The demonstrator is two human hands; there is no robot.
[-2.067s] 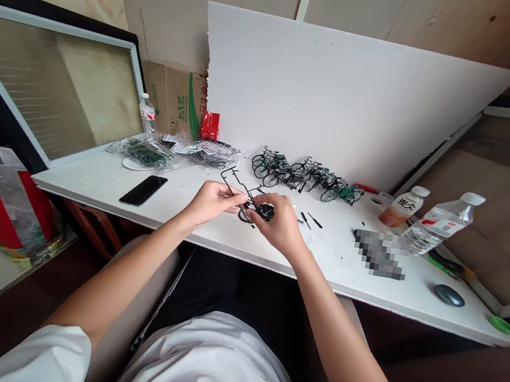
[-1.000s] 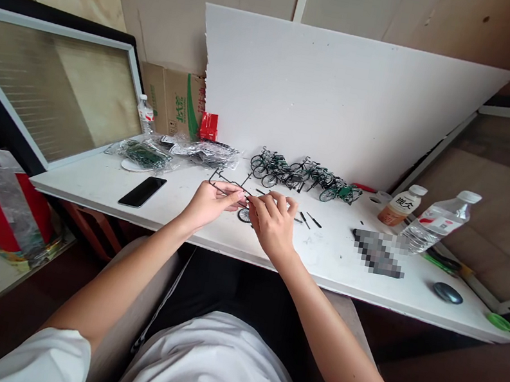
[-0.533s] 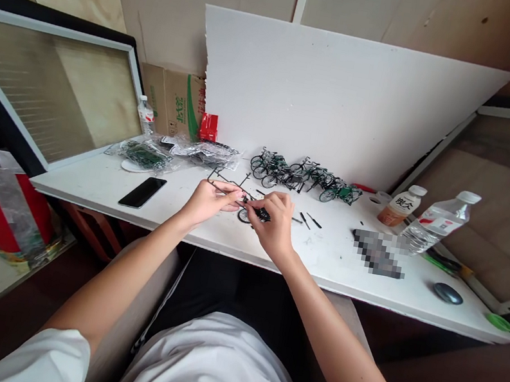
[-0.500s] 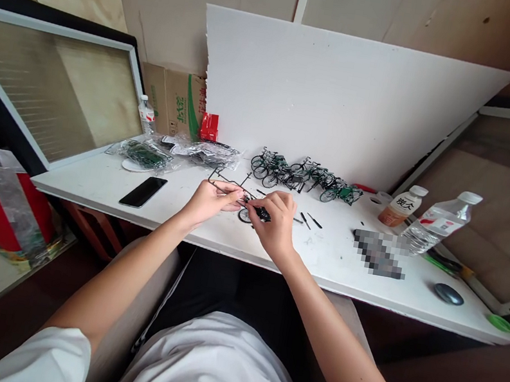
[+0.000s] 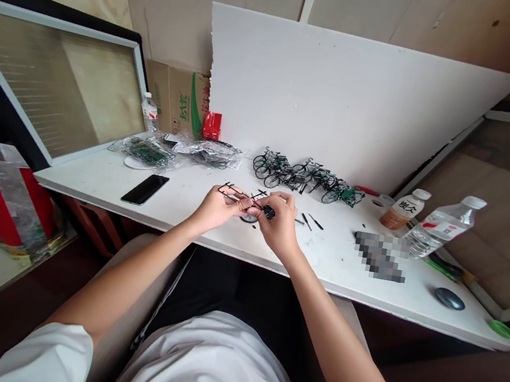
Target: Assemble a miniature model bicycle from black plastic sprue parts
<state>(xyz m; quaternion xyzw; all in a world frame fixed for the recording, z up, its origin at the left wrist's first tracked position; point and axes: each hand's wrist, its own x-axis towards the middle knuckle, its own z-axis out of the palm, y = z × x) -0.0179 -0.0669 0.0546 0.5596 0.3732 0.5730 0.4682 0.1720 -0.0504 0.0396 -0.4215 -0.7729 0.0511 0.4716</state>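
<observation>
My left hand [image 5: 217,208] is closed with thumb and fingers on a thin black plastic parts frame [image 5: 230,187] whose bars stick up above the fingers. Fingertips of my right hand [image 5: 282,224] pinch a small dark model bicycle part [image 5: 269,211] right beside it. Both hands meet over the table, and the fingers hide where the two pieces touch. A spoked toy wheel [image 5: 249,219] shows just under the hands. Behind them stand several assembled miniature bicycles [image 5: 309,175], black and green.
Slim dark tools [image 5: 315,222] lie right of my hands. A phone [image 5: 145,189] and plastic bags of parts [image 5: 154,152] are on the left. Two bottles [image 5: 447,224], a computer mouse [image 5: 449,298] and a green lid [image 5: 502,329] stand toward the right. A white board [image 5: 348,102] leans behind.
The black parts frame has turned and dropped lower, its bars now close above my fingers. My left hand has shifted slightly right. The view has moved a little.
</observation>
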